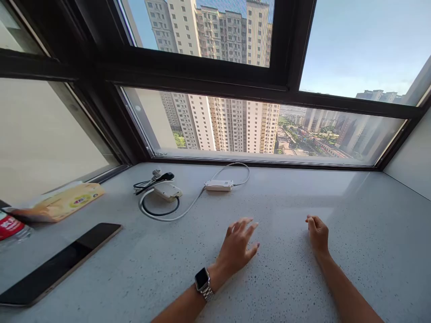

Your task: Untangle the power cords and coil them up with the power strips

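Note:
My left hand (237,244) rests palm down on a pale speckled window ledge (286,197), fingers spread, with nothing in it. A watch (204,283) with a metal band is on that wrist. My right hand (317,234) lies on the ledge to the right, fingers loosely curled, and no object shows inside it. Farther back lies a white power adapter (219,185) with its white cable (188,207) looping to a white plug block (167,191) and black cords (158,179). Both hands are well apart from these.
A dark tablet (59,262) lies flat at the left front. Behind it sit a yellow tissue pack (60,204) and a bottle with a red label (10,226) at the left edge. A black-framed window (208,76) bounds the ledge; tall buildings stand outside.

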The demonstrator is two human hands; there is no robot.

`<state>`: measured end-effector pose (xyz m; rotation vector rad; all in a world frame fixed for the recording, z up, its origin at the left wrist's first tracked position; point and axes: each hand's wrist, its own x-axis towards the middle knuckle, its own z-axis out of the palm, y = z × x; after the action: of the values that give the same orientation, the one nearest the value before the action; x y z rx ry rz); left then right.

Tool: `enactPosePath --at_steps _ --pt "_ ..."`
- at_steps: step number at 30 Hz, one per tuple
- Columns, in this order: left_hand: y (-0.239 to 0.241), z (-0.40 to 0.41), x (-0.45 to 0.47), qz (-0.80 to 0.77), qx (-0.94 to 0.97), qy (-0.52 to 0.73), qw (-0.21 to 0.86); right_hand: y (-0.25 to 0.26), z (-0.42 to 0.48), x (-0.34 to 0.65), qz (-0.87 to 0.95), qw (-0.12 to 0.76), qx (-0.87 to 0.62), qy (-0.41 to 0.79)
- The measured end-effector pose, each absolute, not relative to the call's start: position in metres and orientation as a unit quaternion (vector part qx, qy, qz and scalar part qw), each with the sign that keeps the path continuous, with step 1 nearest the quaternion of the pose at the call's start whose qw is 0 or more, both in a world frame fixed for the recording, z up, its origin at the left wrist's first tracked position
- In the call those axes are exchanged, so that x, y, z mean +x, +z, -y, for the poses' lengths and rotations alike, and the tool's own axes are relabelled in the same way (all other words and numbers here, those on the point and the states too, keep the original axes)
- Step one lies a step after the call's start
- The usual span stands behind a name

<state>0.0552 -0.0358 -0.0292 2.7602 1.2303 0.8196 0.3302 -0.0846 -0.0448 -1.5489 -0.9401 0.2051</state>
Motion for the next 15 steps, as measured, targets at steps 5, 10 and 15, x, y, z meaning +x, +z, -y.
enactPosePath --at_steps 5,10,15 --pt "-0.025 0.09 0.073 -0.419 0.877 0.207 0.112 -0.047 0.096 0.281 0.57 0.555 -0.589 0.14" --pt "-0.023 0.09 0.069 -0.384 0.888 0.18 0.18 -0.048 0.113 0.226 0.751 0.411 -0.464 0.227" --pt "-0.025 0.082 0.059 -0.332 0.907 0.156 0.205 -0.039 0.115 0.228 0.8 0.338 -0.441 0.228"
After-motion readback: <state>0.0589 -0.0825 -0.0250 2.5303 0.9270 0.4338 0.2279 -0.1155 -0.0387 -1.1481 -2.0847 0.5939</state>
